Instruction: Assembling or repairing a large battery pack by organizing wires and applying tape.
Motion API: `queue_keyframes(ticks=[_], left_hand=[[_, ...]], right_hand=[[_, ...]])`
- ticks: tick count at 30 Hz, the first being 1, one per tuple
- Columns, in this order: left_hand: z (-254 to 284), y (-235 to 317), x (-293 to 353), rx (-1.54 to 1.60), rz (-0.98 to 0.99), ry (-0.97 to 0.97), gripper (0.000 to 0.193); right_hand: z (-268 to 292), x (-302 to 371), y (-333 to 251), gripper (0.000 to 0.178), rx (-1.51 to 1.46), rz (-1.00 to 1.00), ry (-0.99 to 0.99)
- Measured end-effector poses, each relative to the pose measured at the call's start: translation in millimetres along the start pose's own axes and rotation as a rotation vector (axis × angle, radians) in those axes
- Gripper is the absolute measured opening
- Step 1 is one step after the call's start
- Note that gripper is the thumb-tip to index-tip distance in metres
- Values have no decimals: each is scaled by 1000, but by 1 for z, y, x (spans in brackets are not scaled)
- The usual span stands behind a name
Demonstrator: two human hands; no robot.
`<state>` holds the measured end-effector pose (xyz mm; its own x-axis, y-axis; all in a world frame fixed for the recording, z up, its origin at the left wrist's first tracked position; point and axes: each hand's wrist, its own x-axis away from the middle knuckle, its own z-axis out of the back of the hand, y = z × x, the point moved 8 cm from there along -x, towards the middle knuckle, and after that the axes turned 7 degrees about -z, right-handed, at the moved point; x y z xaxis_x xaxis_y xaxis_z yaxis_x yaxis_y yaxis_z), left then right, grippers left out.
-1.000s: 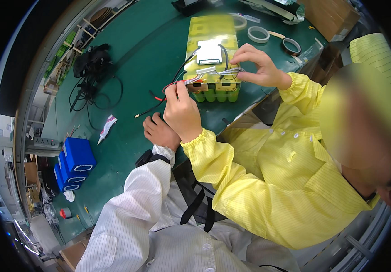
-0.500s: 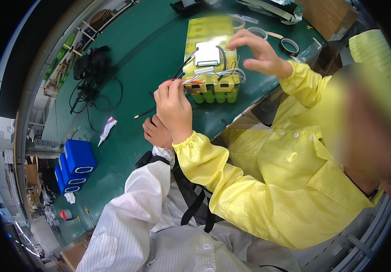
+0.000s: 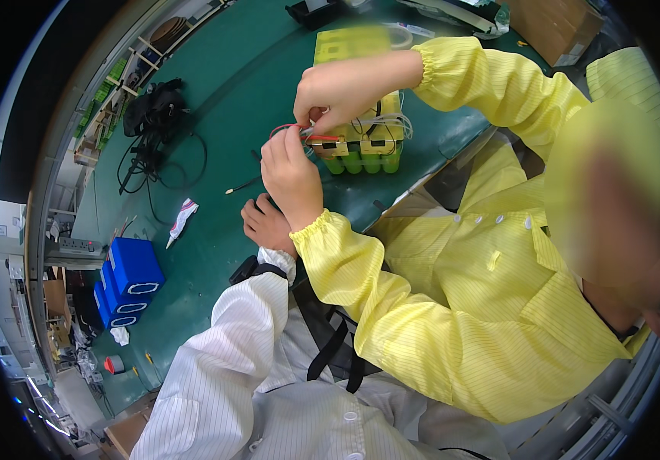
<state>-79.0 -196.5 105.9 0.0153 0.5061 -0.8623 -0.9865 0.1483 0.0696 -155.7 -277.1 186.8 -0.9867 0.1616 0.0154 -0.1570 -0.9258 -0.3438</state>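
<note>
My left hand (image 3: 268,224) rests on the green table, fingers loosely spread and holding nothing, with a black strap round its white sleeve. My right hand is out of sight. Just beyond my left hand, the hands of a person in yellow work at a battery pack (image 3: 364,159) with green cells and a yellow cover. That person's left hand (image 3: 288,172) and right hand (image 3: 337,88) meet at a red wire (image 3: 284,127) and pale wires at the pack's near left corner. Their right forearm covers much of the pack's top.
A black lead (image 3: 245,185) and a red-and-white tube (image 3: 182,222) lie on the table (image 3: 215,268). Blue blocks (image 3: 137,264) stand at the left, near a tangle of black cables (image 3: 150,115). The co-worker's yellow sleeve (image 3: 391,307) crosses close on my right.
The co-worker's right hand has come down leftward from above the pack to meet their left hand at the wires, and the red wire now arches upward. My left hand stays put.
</note>
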Motion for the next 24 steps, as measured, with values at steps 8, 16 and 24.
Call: queue_keyframes(ticks=[8,16,24], left_hand=[[-3,-22,-38,142,201,-163,9],[-12,-29,-29,438,301,-128,13],[-4,-11,-22,535,299,-120,12]], right_hand=[[4,1,19,25,-109,-37,139],[2,-2,22,33,-127,-100,166],[-9,-3,25,31,59,-89,191]])
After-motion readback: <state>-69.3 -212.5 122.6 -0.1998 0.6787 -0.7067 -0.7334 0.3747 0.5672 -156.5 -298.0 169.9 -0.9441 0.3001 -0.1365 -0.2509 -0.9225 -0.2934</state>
